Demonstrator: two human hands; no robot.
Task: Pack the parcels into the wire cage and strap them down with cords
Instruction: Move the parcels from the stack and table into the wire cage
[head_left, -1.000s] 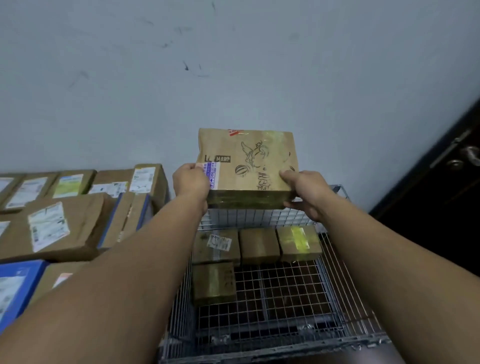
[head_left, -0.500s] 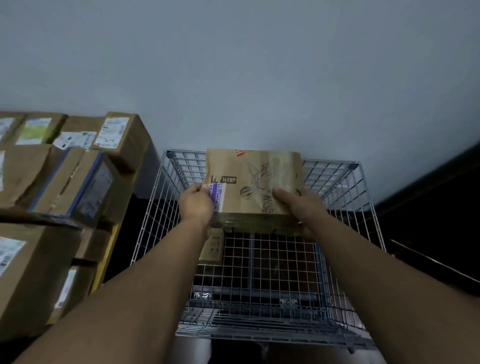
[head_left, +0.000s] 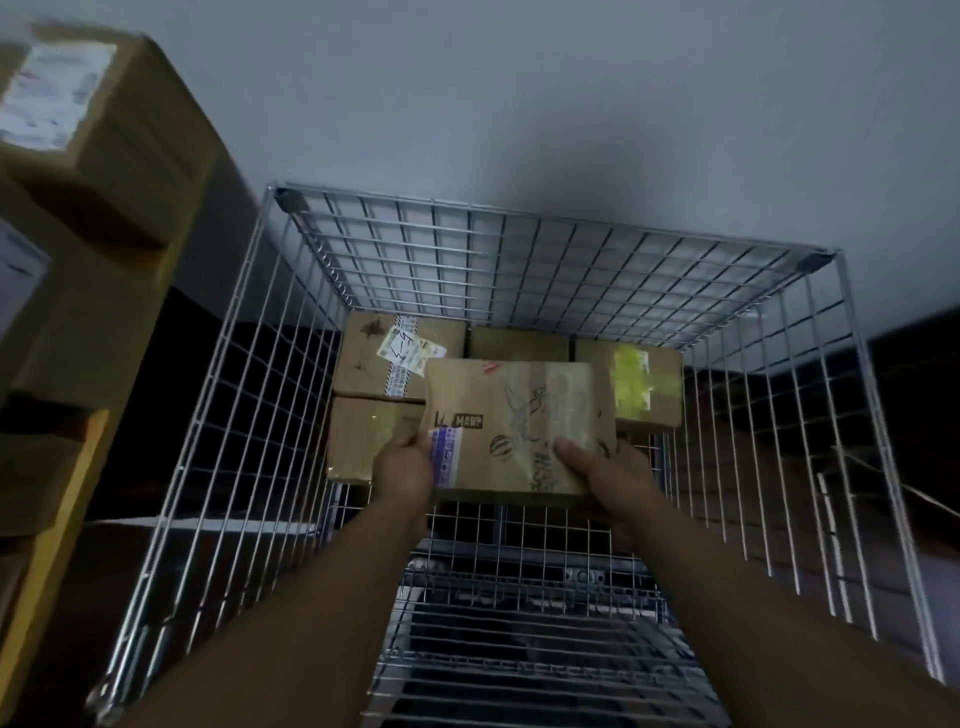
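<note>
A brown cardboard parcel (head_left: 514, 415) with black doodles and a purple label is gripped at its near edge by both hands, my left hand (head_left: 402, 467) on its left corner and my right hand (head_left: 597, 467) on its right. It hangs low inside the wire cage (head_left: 519, 249), just above the cage floor. Several parcels lie at the cage's far end: one with a striped tape and sticker (head_left: 384, 358), one with a yellow label (head_left: 644, 384), a plain one (head_left: 519, 344) between them, and another (head_left: 363, 441) at the near left.
Stacked cardboard boxes (head_left: 104, 171) stand at the left, close to the cage's left wall. A grey wall (head_left: 519, 104) rises behind the cage. The near half of the cage's mesh floor (head_left: 519, 649) carries no parcels. Dark furniture (head_left: 914, 395) sits at the right.
Both hands have lowered the doodled parcel from above the cage rim down into the cage. The view has tilted downward, and the parcels lying in the cage show again.
</note>
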